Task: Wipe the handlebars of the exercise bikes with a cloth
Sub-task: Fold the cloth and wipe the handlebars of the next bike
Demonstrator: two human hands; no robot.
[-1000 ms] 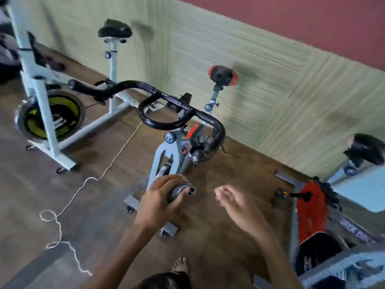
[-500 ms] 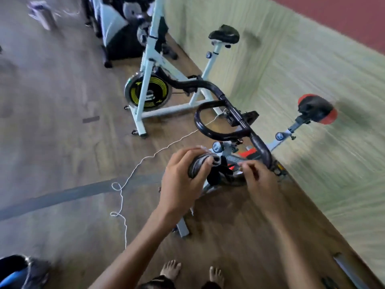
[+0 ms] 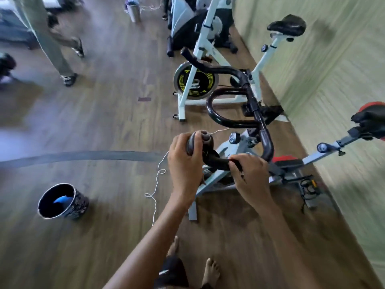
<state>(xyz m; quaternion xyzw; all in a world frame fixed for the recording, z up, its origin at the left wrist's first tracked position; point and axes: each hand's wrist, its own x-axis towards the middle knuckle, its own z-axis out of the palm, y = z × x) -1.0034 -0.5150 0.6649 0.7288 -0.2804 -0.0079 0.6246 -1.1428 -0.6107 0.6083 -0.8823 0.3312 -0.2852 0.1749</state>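
Wooden floor (image 3: 93, 122); a dark bucket (image 3: 81, 203) stands well left of the near bike's black handlebar (image 3: 267, 140). The left hand (image 3: 185, 163) grips a rolled grey cloth (image 3: 203, 138) against the bar's near end. The right hand (image 3: 250, 176) curls round the bar. A green wall (image 3: 333, 80) runs to its right.

Small gym, exercise bikes (image 3: 195, 83) lined along a green wall (image 3: 333, 80), wood-look floor (image 3: 104, 122), possibly another machine (image 3: 187, 19), blurred, behind.

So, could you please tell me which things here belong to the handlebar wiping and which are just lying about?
In the job:
- rolled grey cloth, in the left hand
- black handlebar, held by the right hand

Lying about:
- bucket
- white cord
- metal flask
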